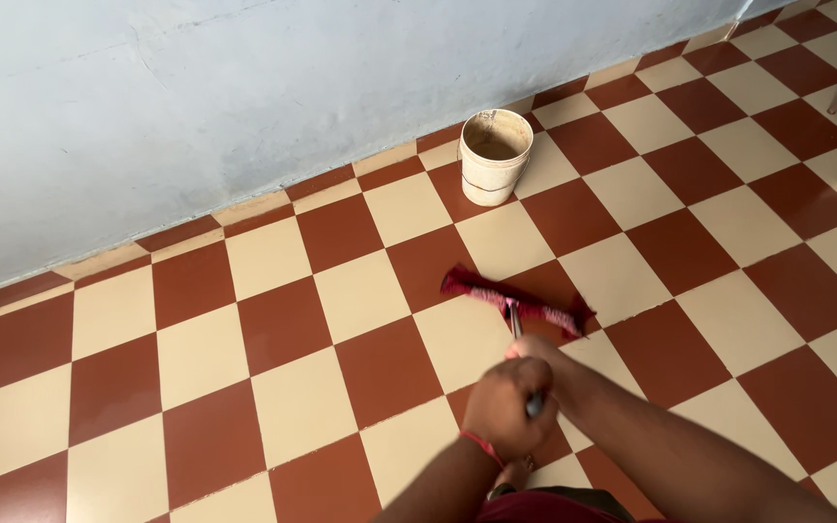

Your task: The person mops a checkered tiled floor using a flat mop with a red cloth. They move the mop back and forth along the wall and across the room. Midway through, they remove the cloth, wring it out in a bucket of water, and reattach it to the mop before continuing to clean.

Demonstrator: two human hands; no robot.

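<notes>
The broom handle is gripped by both hands stacked low in the frame, left hand wrapped shut nearest, right hand just above it. Probably best if the red broom head, at mid-frame, is kept flat on the checkered floor, and the bucket by the wall is given room.

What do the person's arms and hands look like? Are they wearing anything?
Both arms are bare, with no sleeves and no gloves. The left hand has a thin red thread band around its wrist. The right hand wears nothing that shows.
</notes>
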